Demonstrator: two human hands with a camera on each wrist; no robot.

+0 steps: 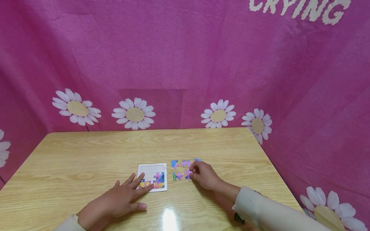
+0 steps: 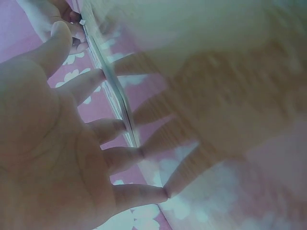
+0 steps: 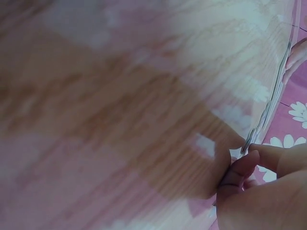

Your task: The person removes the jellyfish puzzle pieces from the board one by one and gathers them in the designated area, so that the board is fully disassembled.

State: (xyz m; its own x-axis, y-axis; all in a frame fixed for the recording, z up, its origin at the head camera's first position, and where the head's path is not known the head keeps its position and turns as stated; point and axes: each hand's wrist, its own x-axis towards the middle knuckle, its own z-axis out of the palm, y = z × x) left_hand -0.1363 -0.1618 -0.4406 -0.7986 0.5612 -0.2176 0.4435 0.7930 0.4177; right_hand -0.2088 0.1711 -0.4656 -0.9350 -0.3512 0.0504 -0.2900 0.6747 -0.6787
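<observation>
A small white-rimmed puzzle tray [image 1: 166,173] lies on the table, its lower part and right side filled with colourful pieces [image 1: 160,180] and its upper left bare white. My left hand [image 1: 119,197] has its fingers spread, the fingertips resting on the tray's left and lower part; in the left wrist view the left hand [image 2: 53,143] shows straight fingers touching the surface. To the tray's right, my right hand [image 1: 206,175] pinches a pink puzzle piece [image 1: 188,173] between thumb and index finger. The right wrist view shows the right hand [image 3: 268,182] low over the table, the piece largely hidden.
Several loose puzzle pieces [image 1: 178,176] lie between the tray and my right hand, with a blue-and-pink one [image 1: 174,164] behind them. The wooden table [image 1: 86,154] meets a pink curtain [image 1: 173,57] with white daisies at the back and sides.
</observation>
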